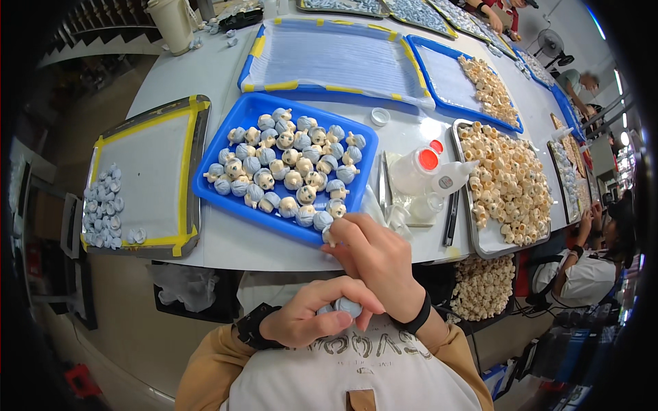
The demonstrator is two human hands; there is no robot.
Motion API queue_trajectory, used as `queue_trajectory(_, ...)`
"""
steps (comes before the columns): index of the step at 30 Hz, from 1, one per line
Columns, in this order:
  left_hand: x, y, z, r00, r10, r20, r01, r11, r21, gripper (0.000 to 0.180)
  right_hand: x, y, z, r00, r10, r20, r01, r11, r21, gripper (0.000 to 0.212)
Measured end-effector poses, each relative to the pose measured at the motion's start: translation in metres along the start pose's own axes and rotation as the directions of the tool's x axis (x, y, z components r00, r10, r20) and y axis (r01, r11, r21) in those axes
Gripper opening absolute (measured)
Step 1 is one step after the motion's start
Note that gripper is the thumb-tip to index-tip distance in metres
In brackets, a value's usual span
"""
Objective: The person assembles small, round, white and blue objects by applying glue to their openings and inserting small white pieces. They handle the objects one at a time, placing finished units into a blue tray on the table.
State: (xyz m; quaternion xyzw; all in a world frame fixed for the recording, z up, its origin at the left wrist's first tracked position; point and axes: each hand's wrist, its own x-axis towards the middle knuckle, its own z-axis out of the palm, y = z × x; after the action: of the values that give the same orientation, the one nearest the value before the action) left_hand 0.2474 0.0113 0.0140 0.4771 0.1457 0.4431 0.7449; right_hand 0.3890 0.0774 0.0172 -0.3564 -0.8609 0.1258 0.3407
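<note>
- Dark grey shallow tray (152, 154), edged with yellow tape, at the left end of the smooth white table (288, 256); thin, curved grey-blue shells (104, 209) heap in its near left corner.
- Glossy blue plastic tray (267, 221) by the table's near edge, holding small, round cream doll heads (293, 179) with ridged grey-blue hair.
- Translucent white plastic bottles (411, 172), right of it.
- Silver metal tray (495, 244) at the table's near right, piled with hollow cream shells (506, 178).
- Left hand (308, 314): curled around grey-blue rounded pieces (348, 307).
- Right hand (378, 255): fingers bunched against a head at the blue tray's near right corner; I cannot tell whether they grip it.
</note>
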Motion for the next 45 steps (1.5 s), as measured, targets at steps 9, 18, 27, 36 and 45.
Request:
queue_trajectory(9,0.001,0.0,0.003,0.999,0.028,-0.037,-0.027,0.999,0.035,0.029,0.002,-0.006,0.008,0.992,0.091,0.092,-0.089,0.996,-0.031,0.033)
queue_trajectory(18,-0.006,0.002,0.0,1.0,0.006,-0.029,-0.005,1.0,0.03,0.029,-0.004,0.001,-0.005,0.985,0.004,0.17,-0.015,0.998,0.061,0.023)
queue_trajectory(27,-0.009,0.016,-0.009,0.791,0.374,-0.483,0.252,0.52,0.816,0.036,-0.008,0.008,-0.01,0.999,0.011,0.052,-0.012,1.0,0.028,0.021)
queue_trajectory(36,-0.011,0.01,-0.009,0.79,0.282,-0.545,0.328,0.556,0.764,0.031,-0.015,-0.001,-0.015,0.991,-0.052,0.124,0.078,0.973,-0.218,0.043)
queue_trajectory(45,-0.013,0.001,-0.008,0.861,0.204,-0.465,0.161,0.759,0.631,0.02,-0.026,0.009,-0.01,0.987,0.018,0.157,0.035,0.945,-0.324,0.072)
